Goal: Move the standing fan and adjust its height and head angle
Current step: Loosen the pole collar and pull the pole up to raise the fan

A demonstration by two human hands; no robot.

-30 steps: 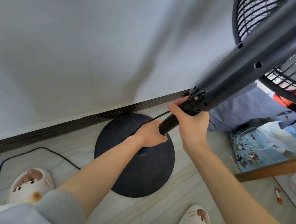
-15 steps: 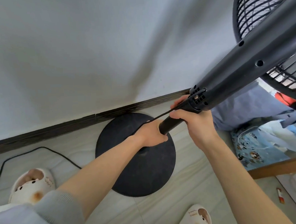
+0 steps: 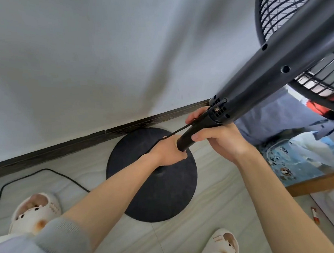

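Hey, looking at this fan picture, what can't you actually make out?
Head view only:
- the pole below the left hand: hidden by that hand and forearm
- the fan grille: cut off by top and right edges
- any height lock: the right hand covers that stretch
- the floor cord: leaves the left edge, plug unseen

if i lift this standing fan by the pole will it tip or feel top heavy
Likely top-heavy: the wide grille and motor housing sit above a thin pole. The broad round base probably adds weight low down, so it should resist tipping when standing. The pole looks rigid, not bendy.
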